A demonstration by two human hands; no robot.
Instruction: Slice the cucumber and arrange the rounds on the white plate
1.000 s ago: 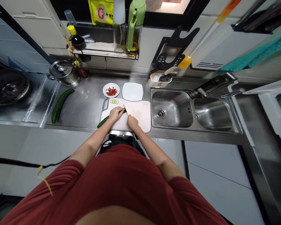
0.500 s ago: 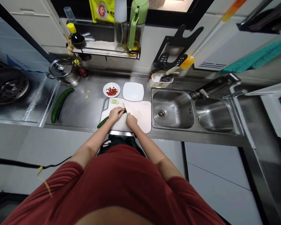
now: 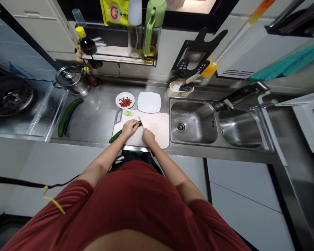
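Note:
A cucumber lies slantwise across the white cutting board. My left hand is wrapped over it, and its cut end shows just right of my fingers. In my right hand is a knife, its blade at that cut end and its tip pointing away from me. Several thin cucumber slices overlap near the board's far left corner. Behind the board are a small white plate bearing chopped red pieces and a white square plate with nothing on it.
Left on the steel counter lie another cucumber and two pale slices. A lidded pot and a red bottle stand behind. To the right is a double sink; bottles fill part of the shelf above.
The knife and my right hand have shifted slightly to the right. My left hand keeps its hold on the cucumber, and the other items look the same.

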